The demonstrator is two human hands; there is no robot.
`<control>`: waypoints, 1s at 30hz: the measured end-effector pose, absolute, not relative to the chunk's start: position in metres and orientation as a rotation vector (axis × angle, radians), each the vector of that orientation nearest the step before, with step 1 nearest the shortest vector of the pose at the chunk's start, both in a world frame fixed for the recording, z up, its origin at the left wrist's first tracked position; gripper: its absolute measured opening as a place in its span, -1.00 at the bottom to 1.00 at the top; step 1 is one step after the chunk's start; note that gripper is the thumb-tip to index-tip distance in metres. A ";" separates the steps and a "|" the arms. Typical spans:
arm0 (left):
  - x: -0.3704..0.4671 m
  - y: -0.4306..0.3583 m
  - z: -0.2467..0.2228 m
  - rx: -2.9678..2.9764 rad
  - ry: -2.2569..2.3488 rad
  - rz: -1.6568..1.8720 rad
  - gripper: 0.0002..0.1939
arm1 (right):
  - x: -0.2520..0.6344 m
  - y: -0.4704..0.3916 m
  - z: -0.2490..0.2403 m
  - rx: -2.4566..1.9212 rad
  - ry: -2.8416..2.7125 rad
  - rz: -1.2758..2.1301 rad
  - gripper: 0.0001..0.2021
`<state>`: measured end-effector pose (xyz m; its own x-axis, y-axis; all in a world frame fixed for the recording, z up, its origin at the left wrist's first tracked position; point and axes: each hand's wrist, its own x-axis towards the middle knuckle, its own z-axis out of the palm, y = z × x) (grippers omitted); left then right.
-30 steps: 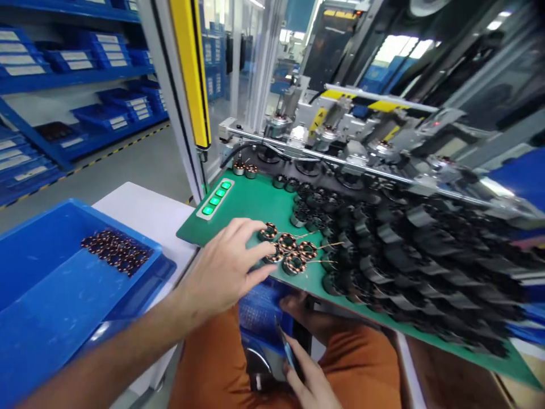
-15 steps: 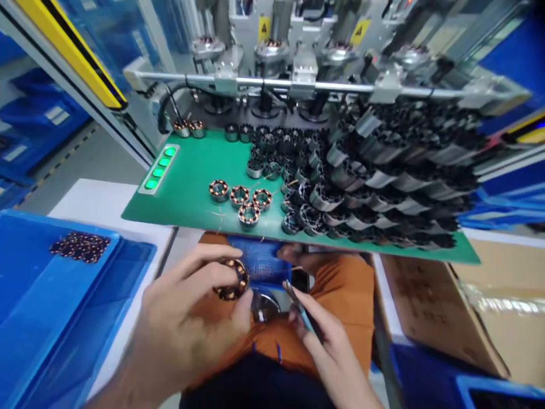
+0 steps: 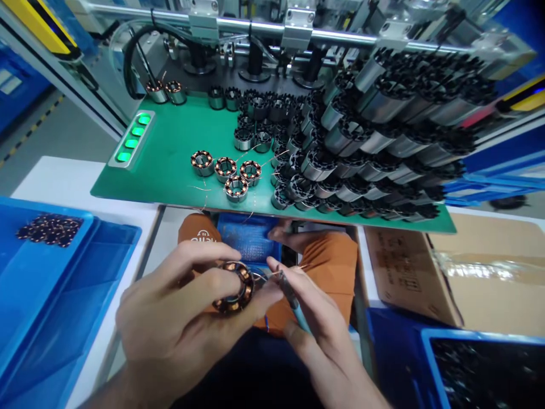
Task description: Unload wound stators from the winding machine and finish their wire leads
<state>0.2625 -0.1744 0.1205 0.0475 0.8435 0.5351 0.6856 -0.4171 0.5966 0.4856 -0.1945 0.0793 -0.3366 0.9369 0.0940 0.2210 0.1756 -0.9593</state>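
Note:
My left hand point(image 3: 183, 309) is closed round a copper-wound motor stator point(image 3: 244, 289), one finger passing into its bore. From the stator's right side a thin copper wire runs toward my other hand. My right hand point(image 3: 317, 324) grips small wire cutters point(image 3: 293, 301) with a dark tip and a light-blue handle. The cutter tip is at the wire, close beside my left thumb; whether the jaws are closed on the wire I cannot tell. Several wound stators point(image 3: 236, 188) with loose wire ends rest on the green work surface point(image 3: 170, 147) ahead.
Stacked unwound stators point(image 3: 349, 136) fill the right of the green surface, below a metal rail point(image 3: 251, 27). A blue bin point(image 3: 46, 278) with wound stators stands left. On the right are a cardboard box point(image 3: 404, 272) and another blue bin point(image 3: 430, 363). Green-lit buttons point(image 3: 137, 132) sit left.
My right hand has moved left and up, bringing the cutters to the wire beside the stator. The stator has stayed in my left hand. The view has tilted down.

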 end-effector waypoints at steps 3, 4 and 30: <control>0.263 -0.177 0.118 2.116 1.573 1.306 -0.71 | 0.485 -0.196 0.081 -1.106 -1.710 1.205 -0.14; 0.263 -0.177 0.118 2.131 1.566 1.315 -0.72 | 0.486 -0.197 0.081 -1.111 -1.718 1.195 -0.13; 0.256 -0.190 0.102 2.103 1.630 1.290 -0.69 | 0.490 -0.193 0.054 -1.179 -1.585 1.291 -0.36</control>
